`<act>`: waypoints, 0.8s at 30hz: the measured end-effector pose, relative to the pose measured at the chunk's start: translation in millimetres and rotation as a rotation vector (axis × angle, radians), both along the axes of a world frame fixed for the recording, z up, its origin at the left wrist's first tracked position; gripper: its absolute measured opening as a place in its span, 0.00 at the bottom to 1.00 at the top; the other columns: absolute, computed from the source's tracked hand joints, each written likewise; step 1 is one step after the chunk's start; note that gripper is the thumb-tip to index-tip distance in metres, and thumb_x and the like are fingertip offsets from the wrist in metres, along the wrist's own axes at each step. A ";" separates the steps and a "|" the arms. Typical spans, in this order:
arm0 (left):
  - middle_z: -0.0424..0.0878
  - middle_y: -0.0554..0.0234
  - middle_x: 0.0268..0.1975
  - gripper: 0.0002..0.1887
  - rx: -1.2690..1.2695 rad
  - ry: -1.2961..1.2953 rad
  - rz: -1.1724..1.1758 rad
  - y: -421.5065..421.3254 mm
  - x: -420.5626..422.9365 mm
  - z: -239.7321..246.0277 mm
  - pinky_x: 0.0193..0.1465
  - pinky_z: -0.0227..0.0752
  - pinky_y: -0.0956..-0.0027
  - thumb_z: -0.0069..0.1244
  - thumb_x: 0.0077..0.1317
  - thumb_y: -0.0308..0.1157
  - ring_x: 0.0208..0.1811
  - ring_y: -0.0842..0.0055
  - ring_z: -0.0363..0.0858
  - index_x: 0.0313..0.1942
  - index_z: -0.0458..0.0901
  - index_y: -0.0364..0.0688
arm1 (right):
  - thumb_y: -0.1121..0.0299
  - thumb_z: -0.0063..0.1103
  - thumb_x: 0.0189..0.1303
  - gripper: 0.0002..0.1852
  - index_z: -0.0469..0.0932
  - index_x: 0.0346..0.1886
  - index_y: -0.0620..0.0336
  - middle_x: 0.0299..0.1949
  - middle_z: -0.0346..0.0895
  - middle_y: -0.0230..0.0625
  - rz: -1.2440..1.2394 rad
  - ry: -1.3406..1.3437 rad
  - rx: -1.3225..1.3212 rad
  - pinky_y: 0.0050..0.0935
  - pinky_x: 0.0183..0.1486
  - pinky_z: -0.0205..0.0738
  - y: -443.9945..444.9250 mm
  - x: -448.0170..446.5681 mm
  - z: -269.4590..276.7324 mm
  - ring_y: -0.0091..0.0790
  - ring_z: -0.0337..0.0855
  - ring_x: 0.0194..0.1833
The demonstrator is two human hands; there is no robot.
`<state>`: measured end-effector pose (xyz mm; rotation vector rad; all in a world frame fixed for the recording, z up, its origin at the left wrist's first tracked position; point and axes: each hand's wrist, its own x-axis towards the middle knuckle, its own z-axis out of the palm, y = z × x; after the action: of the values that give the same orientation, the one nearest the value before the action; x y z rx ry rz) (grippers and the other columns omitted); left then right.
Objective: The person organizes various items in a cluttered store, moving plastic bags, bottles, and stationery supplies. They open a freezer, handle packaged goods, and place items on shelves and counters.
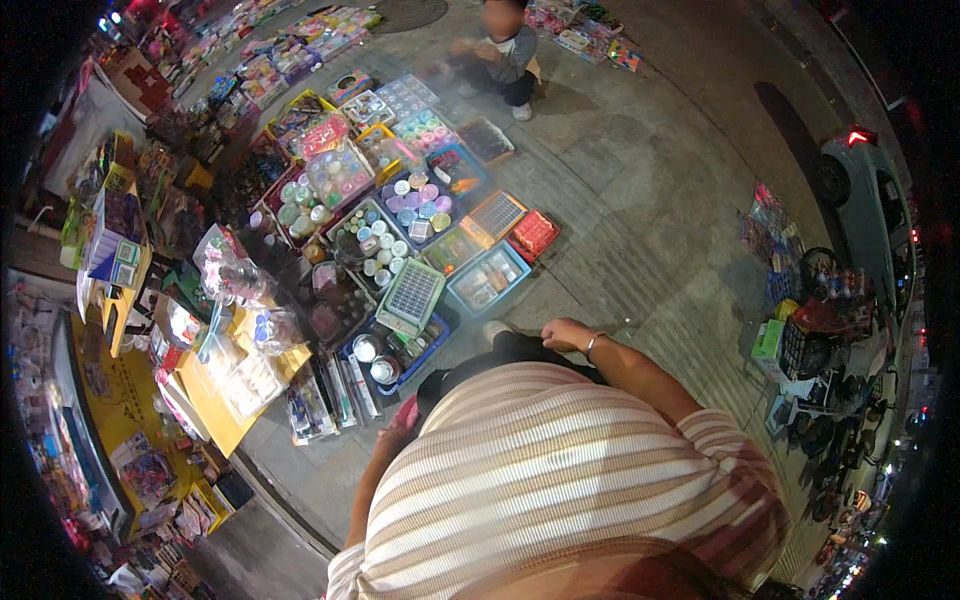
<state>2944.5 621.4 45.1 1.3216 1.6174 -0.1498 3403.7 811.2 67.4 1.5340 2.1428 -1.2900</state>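
Note:
At the left of my striped shirt, my left hand (393, 439) is closed on a pink item (406, 414); its kind cannot be told, and my body partly hides it. My right hand (564, 334), with a bracelet at the wrist, hangs by my right leg with its fingers curled and nothing visible in them. Ahead of it lies a blue-rimmed plastic tray (489, 278) with small packets. Beyond my left hand stands a blue basket (417, 367) with round-lidded jars. A green-rimmed tray of small items (412, 295) rests tilted above that basket.
Many tubs and trays of small goods cover the pavement ahead, including a red basket (533, 234). A lit yellow table (232, 427) with bagged goods stands at left. A child (510, 56) crouches at the top. A parked car (866, 217) and more goods are at right.

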 end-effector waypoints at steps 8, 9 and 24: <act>0.71 0.45 0.60 0.27 -0.030 0.012 0.004 -9.2 -2.7 2.8 0.63 0.64 0.58 0.47 0.61 0.44 0.62 0.54 0.69 0.59 0.69 0.39 | 0.62 0.55 0.48 0.15 0.69 0.20 0.66 0.17 0.60 0.47 -0.025 0.167 0.108 0.46 0.27 0.58 -9.1 6.3 2.3 0.43 0.64 0.20; 0.71 0.45 0.60 0.28 -0.033 0.014 0.003 -9.8 -2.6 3.1 0.63 0.64 0.58 0.47 0.61 0.44 0.62 0.54 0.69 0.59 0.69 0.39 | 0.60 0.55 0.47 0.15 0.71 0.21 0.66 0.18 0.64 0.49 -0.023 0.114 0.095 0.46 0.28 0.60 -9.1 6.4 4.6 0.45 0.66 0.21; 0.71 0.45 0.60 0.28 -0.015 0.001 -0.016 -4.9 5.4 -0.3 0.63 0.64 0.57 0.47 0.60 0.44 0.62 0.53 0.68 0.59 0.69 0.40 | 0.60 0.58 0.50 0.14 0.76 0.26 0.64 0.25 0.74 0.49 0.041 -0.031 -0.041 0.44 0.32 0.66 -5.9 4.4 34.8 0.49 0.74 0.28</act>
<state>2949.9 616.5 44.8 1.3229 1.6040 -0.1719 3408.1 805.3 102.1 1.4761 2.1043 -1.2800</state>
